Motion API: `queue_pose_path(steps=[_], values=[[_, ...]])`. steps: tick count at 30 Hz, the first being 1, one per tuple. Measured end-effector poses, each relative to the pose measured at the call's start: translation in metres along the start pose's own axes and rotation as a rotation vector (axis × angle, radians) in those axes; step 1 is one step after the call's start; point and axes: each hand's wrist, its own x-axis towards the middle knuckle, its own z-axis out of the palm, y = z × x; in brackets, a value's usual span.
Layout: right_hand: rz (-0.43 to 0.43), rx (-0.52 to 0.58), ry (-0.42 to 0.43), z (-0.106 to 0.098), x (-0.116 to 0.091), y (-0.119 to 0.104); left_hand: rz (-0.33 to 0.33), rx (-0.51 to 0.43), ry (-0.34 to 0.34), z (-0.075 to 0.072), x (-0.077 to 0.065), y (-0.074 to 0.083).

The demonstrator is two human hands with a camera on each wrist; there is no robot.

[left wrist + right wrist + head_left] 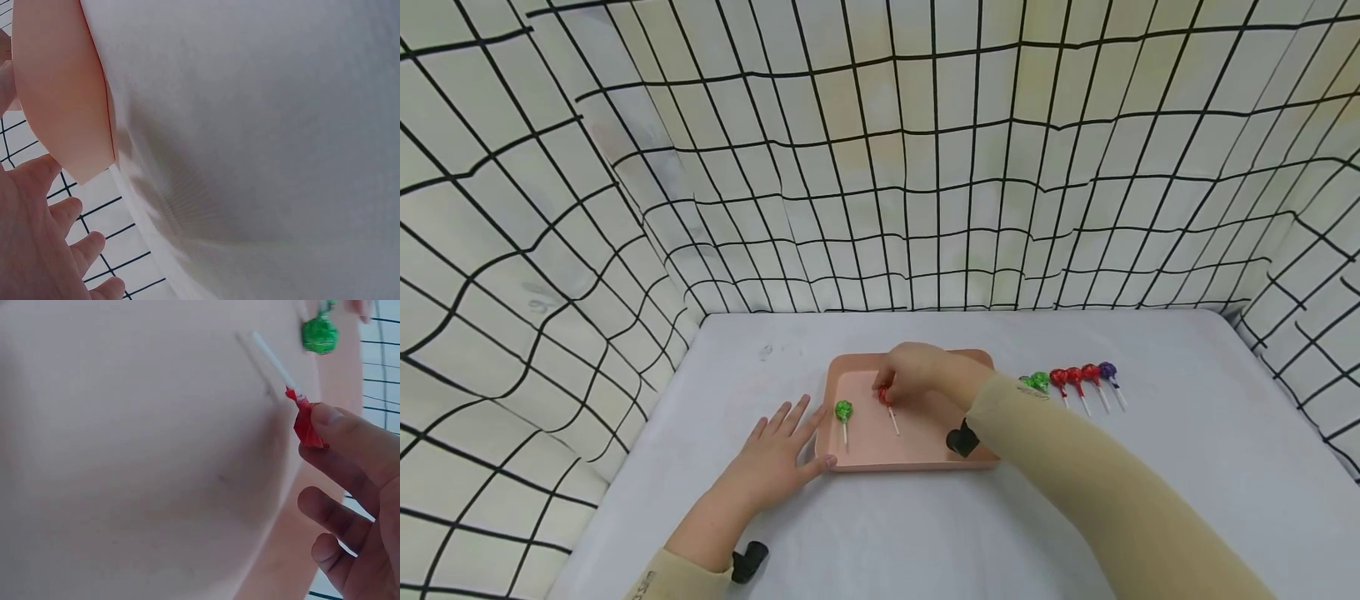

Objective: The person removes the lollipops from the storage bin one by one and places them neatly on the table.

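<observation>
Between thumb and fingers, my right hand (917,369) pinches a red-wrapped lollipop (306,425) by its candy end. Its white stick points toward the near side, close over the floor of a pink tray (917,454). A green lollipop (844,410) lies in the tray's left part, stick toward me. My left hand (778,454) has its fingers spread at the tray's left edge, with the thumb at the near left corner. In the left wrist view, the fingertips of this hand sit right by the tray's outer wall (69,94).
To the right of the tray, several lollipops stand in a row on the white table (1187,433): green (1039,382), red (1075,377) and one purple (1107,370), partly behind my right sleeve. A black-lined grid cloth (925,167) rises behind and at both sides.
</observation>
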Motion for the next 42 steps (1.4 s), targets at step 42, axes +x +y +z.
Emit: queue_pose_path(steps=[42], values=[[0.178, 0.171, 0.227, -0.045, -0.104, 0.088, -0.003, 0.017, -0.005, -0.003, 0.001, 0.002]])
